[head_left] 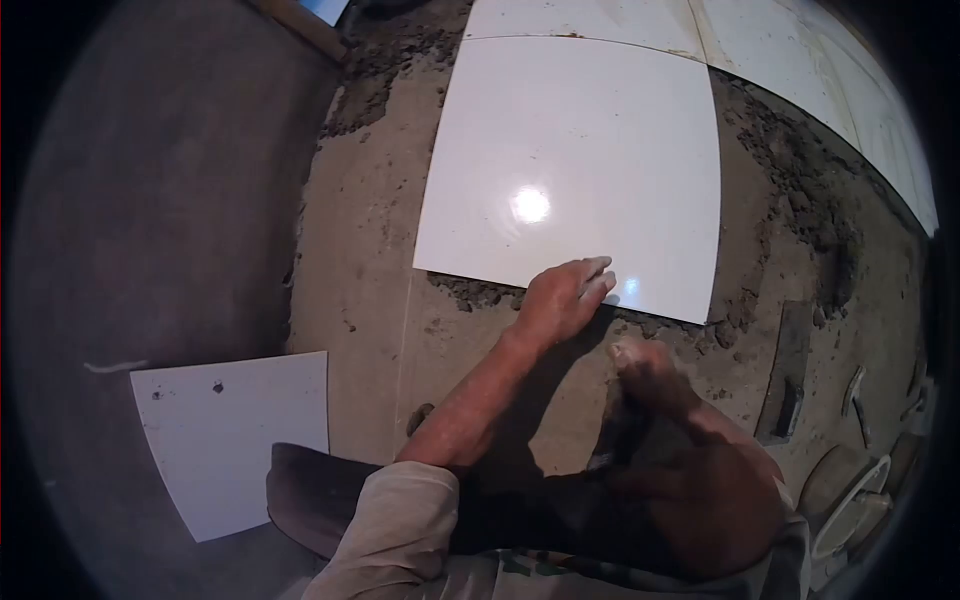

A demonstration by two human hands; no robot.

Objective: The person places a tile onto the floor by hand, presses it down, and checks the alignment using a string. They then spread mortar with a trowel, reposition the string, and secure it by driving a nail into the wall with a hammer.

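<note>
Fingers of the left hand (562,298) press flat, unclenched, on the near edge of the white tile (570,160), seemingly seating it in mortar (480,292). Just beside it, the right hand (640,370) looks loosely curled; its grasp I cannot tell.

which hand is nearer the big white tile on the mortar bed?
Left. The left hand rests its fingertips on the near edge of the big white tile. The right hand sits just short of that edge, over the mortar bed, not touching the tile.
</note>
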